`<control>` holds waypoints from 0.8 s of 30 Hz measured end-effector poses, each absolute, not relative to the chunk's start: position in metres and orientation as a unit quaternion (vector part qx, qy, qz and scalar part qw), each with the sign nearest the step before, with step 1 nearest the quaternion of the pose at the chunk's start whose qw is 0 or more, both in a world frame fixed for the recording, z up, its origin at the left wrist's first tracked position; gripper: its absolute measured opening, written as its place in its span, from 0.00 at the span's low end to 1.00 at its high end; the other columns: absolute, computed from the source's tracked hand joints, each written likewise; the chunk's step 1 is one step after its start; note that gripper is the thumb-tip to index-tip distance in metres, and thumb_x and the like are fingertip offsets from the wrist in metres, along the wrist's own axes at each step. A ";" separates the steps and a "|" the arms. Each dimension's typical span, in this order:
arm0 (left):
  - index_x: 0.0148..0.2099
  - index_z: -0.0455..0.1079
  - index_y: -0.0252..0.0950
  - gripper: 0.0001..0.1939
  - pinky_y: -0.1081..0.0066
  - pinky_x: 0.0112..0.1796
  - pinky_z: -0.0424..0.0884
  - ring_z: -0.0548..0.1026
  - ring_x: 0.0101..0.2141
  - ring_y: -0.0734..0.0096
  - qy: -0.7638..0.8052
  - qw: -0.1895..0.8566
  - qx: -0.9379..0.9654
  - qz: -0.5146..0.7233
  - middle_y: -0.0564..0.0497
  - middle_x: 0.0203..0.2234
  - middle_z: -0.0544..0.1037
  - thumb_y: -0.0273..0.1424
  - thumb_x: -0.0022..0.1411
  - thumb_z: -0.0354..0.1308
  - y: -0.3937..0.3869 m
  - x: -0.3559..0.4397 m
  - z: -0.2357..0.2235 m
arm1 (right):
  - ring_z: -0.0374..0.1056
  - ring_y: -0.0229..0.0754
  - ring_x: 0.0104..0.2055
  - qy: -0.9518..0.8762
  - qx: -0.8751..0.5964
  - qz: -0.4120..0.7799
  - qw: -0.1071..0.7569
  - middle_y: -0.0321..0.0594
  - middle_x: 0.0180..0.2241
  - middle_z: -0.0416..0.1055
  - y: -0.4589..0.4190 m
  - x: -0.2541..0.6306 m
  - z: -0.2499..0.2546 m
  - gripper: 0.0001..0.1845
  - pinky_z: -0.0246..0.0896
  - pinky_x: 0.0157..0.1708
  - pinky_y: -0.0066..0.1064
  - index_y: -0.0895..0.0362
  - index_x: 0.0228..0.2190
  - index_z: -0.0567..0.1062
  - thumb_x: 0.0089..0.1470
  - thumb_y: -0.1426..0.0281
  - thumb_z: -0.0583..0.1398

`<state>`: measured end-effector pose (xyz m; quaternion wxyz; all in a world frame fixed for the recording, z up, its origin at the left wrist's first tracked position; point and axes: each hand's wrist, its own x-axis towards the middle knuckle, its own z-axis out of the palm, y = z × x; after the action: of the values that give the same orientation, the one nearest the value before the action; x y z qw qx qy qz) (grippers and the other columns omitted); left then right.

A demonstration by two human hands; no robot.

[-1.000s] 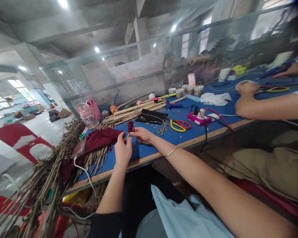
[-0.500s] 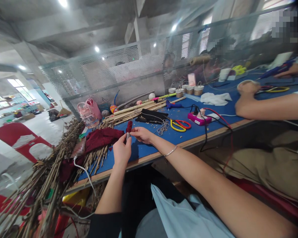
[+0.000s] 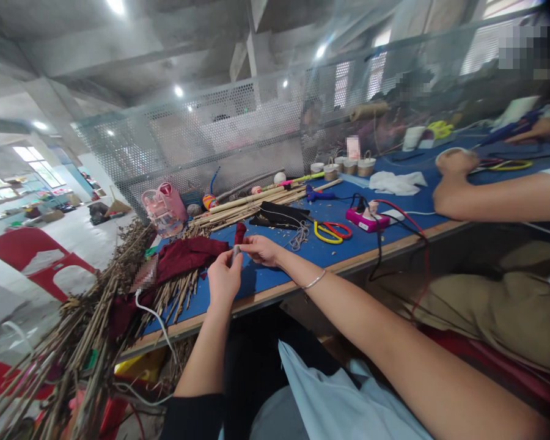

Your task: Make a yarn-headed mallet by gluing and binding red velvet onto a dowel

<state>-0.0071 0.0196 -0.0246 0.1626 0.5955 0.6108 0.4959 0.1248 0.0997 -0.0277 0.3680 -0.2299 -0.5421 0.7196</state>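
Note:
Between thumb and fingers, my left hand (image 3: 223, 281) grips a small grey cylindrical piece (image 3: 236, 251), held upright above the front of the blue tabletop. A narrow strip of dark red cloth (image 3: 240, 232) stands up from its top end. My right hand (image 3: 263, 249) is closed in a pinch where the cloth meets the grey piece; the fingers partly hide that spot. Left of my hands, a larger dark red cloth (image 3: 187, 253) lies crumpled over dry stalks. Scissors (image 3: 332, 232) with yellow and red handles lie to the right, beside a tangle of grey string (image 3: 300, 235).
Bundled dry stalks (image 3: 87, 305) overhang the table's left end. Behind my hands lie pale sticks (image 3: 238, 211) and a blue glue gun (image 3: 319, 194). A magenta power strip (image 3: 366, 220) trails cords over the front edge. A co-worker's arm (image 3: 499, 195) rests at the right.
The dark red strip has turned from a wider, flared shape to a narrower upright one, and more of the grey piece shows. My left hand has shifted slightly left and down.

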 end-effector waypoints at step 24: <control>0.49 0.72 0.35 0.19 0.68 0.34 0.69 0.76 0.28 0.65 0.617 0.100 0.614 0.482 0.45 0.30 0.80 0.40 0.61 0.51 0.013 -0.004 -0.022 | 0.38 0.26 0.11 -0.549 -0.238 0.703 0.384 0.20 0.09 0.50 0.103 0.123 -0.031 0.20 0.29 0.10 0.21 0.59 0.28 0.69 0.36 0.62 0.69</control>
<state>-0.0041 0.0132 -0.0219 0.0996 0.6135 0.6174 0.4821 0.1235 0.1034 -0.0314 0.3843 -0.2383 -0.5486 0.7032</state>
